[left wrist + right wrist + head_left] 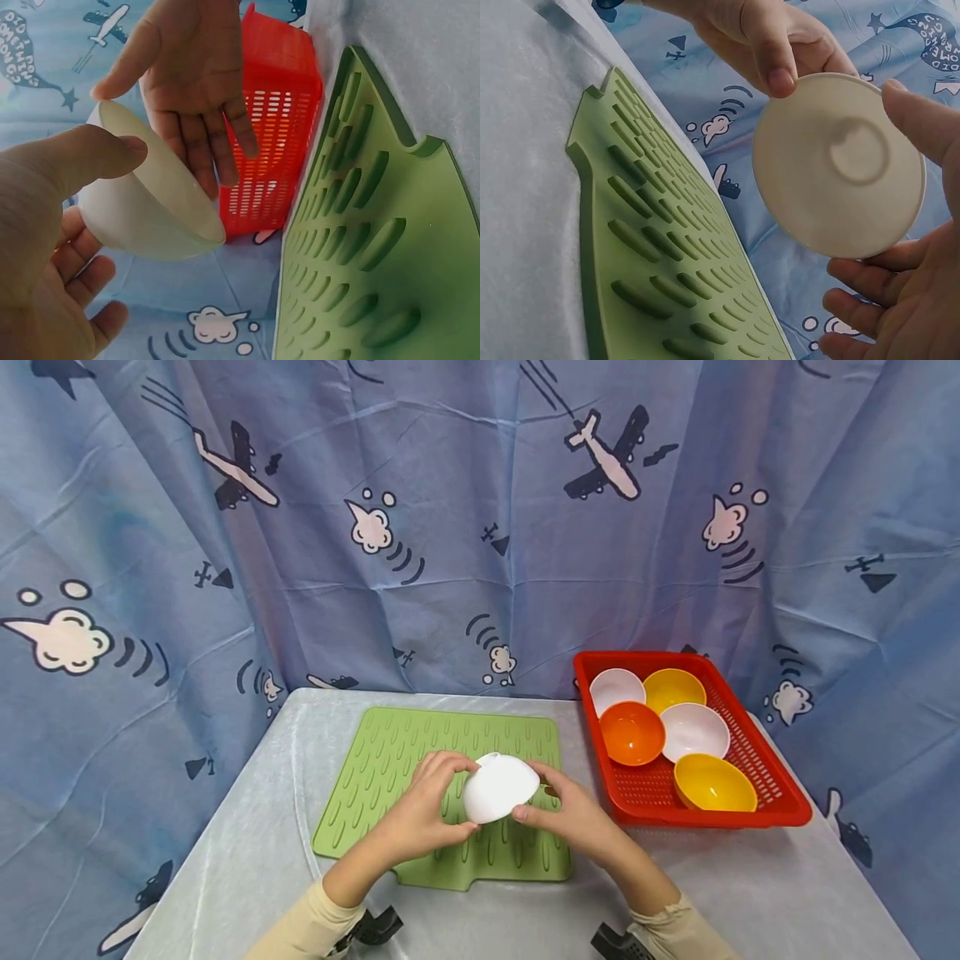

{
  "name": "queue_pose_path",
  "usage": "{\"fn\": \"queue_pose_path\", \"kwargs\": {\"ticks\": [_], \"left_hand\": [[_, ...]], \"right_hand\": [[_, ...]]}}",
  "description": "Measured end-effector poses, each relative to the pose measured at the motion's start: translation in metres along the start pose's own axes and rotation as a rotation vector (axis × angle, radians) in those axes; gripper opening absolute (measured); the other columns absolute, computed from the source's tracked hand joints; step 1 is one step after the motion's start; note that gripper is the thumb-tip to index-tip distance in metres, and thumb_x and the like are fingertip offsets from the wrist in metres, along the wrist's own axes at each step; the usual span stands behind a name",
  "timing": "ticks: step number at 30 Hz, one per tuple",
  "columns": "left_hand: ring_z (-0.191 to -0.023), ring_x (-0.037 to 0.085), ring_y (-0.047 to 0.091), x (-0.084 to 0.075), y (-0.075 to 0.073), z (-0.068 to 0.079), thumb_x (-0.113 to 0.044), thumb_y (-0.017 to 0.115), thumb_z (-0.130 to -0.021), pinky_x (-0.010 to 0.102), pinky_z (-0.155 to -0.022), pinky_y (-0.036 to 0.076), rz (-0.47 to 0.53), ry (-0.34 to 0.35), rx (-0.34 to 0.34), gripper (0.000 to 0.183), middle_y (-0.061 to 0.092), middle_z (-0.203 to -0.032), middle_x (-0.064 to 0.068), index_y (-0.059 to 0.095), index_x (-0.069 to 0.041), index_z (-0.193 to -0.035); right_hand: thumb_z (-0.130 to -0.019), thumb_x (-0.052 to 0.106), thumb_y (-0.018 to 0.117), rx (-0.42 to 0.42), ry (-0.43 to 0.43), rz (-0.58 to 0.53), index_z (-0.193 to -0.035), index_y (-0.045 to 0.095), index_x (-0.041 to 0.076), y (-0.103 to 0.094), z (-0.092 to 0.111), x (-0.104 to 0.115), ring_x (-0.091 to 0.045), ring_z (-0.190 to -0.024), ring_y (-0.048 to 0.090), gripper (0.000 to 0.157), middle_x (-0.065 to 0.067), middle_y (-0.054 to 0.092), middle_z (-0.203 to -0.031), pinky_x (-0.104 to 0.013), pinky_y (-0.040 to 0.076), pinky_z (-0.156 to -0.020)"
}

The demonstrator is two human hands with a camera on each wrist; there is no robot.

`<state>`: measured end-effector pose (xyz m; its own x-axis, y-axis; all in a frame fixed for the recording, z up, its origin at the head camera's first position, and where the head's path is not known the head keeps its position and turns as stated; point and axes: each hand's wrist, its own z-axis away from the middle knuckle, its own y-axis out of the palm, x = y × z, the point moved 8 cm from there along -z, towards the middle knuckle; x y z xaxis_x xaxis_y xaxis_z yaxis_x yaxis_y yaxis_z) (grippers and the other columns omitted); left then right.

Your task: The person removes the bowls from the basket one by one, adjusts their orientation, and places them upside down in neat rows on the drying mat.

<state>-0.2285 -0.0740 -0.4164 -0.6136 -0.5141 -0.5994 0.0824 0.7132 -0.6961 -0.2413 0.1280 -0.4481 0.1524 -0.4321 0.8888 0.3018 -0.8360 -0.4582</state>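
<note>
A white bowl (501, 787) is held up over a green drying mat (442, 739), tilted on its side. My left hand (426, 806) grips it, the thumb lying over the rim into the hollow in the left wrist view and the fingers behind the outer wall. On the other side is my right hand (573, 814), spread around the bowl's edge. Its thumb tip is right at the rim and its other fingers reach out fairly straight, as the left wrist view shows. The right wrist view shows the round foot of the bowl (802, 180).
To the right stands a red plastic basket (780, 777) with an orange bowl (632, 733), white bowls (695, 733) and yellow bowls (716, 782) in it. A pale cloth covers the table (247, 827). Behind it hangs a blue curtain (465, 527) with airplane prints.
</note>
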Motion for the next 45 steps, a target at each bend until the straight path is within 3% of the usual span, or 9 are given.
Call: {"fn": "queue_pose_path", "kwargs": {"ticks": [4, 8, 11, 16, 23, 29, 36, 42, 45], "left_hand": [[-0.132, 0.022, 0.041, 0.0, -0.001, -0.001, -0.019, 0.095, -0.069, 0.052, -0.11, 0.042, 0.04, 0.018, -0.001, 0.074, 0.052, -0.137, 0.001, 0.056, -0.015, -0.132], [-0.137, 0.024, 0.042, 0.01, -0.003, -0.001, -0.027, 0.097, -0.064, 0.057, -0.111, 0.041, 0.145, -0.066, -0.02, 0.087, 0.05, -0.143, 0.001, 0.056, -0.016, -0.139], [-0.135, 0.026, 0.046, 0.022, -0.004, -0.001, -0.028, 0.098, -0.063, 0.055, -0.108, 0.042, 0.245, -0.163, -0.031, 0.093, 0.052, -0.145, 0.001, 0.054, -0.015, -0.144], [-0.128, 0.03, 0.053, 0.032, -0.005, -0.003, -0.026, 0.096, -0.068, 0.051, -0.102, 0.045, 0.363, -0.243, -0.009, 0.087, 0.061, -0.136, 0.002, 0.056, -0.013, -0.143], [-0.128, 0.024, 0.055, 0.035, -0.015, -0.003, -0.027, 0.095, -0.071, 0.051, -0.102, 0.045, 0.366, -0.215, 0.0, 0.083, 0.062, -0.136, 0.002, 0.057, -0.015, -0.144], [-0.128, 0.025, 0.055, 0.043, -0.03, -0.004, -0.025, 0.095, -0.071, 0.052, -0.103, 0.044, 0.327, -0.208, 0.015, 0.084, 0.062, -0.138, 0.004, 0.056, -0.014, -0.145], [-0.129, 0.035, 0.053, 0.073, -0.066, -0.011, -0.02, 0.093, -0.073, 0.052, -0.102, 0.042, 0.284, -0.218, 0.014, 0.082, 0.061, -0.14, 0.009, 0.055, -0.012, -0.146], [-0.128, 0.03, 0.051, 0.119, -0.099, -0.018, -0.021, 0.092, -0.077, 0.057, -0.101, 0.041, 0.211, -0.228, 0.025, 0.078, 0.059, -0.141, 0.009, 0.056, -0.014, -0.146], [-0.129, 0.031, 0.049, 0.146, -0.111, -0.021, -0.022, 0.09, -0.079, 0.058, -0.103, 0.04, 0.189, -0.259, 0.045, 0.076, 0.058, -0.142, 0.01, 0.056, -0.014, -0.146]], "right_hand": [[-0.085, 0.035, 0.083, 0.006, 0.007, -0.044, -0.151, 0.047, 0.007, -0.001, 0.0, -0.003, -0.048, -0.134, 0.047, 0.081, -0.019, 0.053, -0.149, -0.065, 0.046, -0.102], [-0.082, 0.029, 0.085, 0.008, -0.021, -0.145, -0.151, 0.047, 0.012, -0.001, 0.0, -0.003, -0.045, -0.135, 0.046, 0.08, -0.017, 0.053, -0.148, -0.063, 0.049, -0.099], [-0.08, 0.024, 0.086, -0.007, -0.077, -0.206, -0.152, 0.045, 0.016, -0.001, 0.001, 0.001, -0.042, -0.137, 0.043, 0.083, -0.013, 0.051, -0.15, -0.069, 0.04, -0.105], [-0.079, 0.02, 0.088, -0.03, -0.157, -0.248, -0.154, 0.041, 0.02, 0.001, 0.0, 0.005, -0.037, -0.143, 0.039, 0.088, -0.006, 0.047, -0.155, -0.077, 0.021, -0.112], [-0.077, 0.025, 0.09, -0.059, -0.172, -0.175, -0.153, 0.042, 0.024, 0.005, -0.006, 0.007, -0.037, -0.147, 0.033, 0.09, -0.005, 0.044, -0.156, -0.079, 0.014, -0.112], [-0.072, 0.024, 0.095, -0.093, -0.189, -0.124, -0.153, 0.044, 0.03, 0.012, -0.017, 0.016, -0.033, -0.148, 0.035, 0.095, -0.002, 0.047, -0.154, -0.077, 0.017, -0.113], [-0.07, 0.023, 0.096, -0.11, -0.196, -0.071, -0.154, 0.045, 0.027, 0.03, -0.058, 0.038, -0.031, -0.148, 0.036, 0.098, -0.003, 0.047, -0.155, -0.07, 0.024, -0.116], [-0.069, 0.026, 0.097, -0.098, -0.206, 0.017, -0.152, 0.048, 0.024, 0.053, -0.112, 0.05, -0.029, -0.146, 0.037, 0.096, -0.004, 0.046, -0.153, -0.065, 0.026, -0.117], [-0.071, 0.027, 0.096, -0.083, -0.185, 0.008, -0.152, 0.049, 0.021, 0.069, -0.14, 0.049, -0.029, -0.144, 0.037, 0.094, -0.003, 0.048, -0.152, -0.063, 0.028, -0.117]]}}
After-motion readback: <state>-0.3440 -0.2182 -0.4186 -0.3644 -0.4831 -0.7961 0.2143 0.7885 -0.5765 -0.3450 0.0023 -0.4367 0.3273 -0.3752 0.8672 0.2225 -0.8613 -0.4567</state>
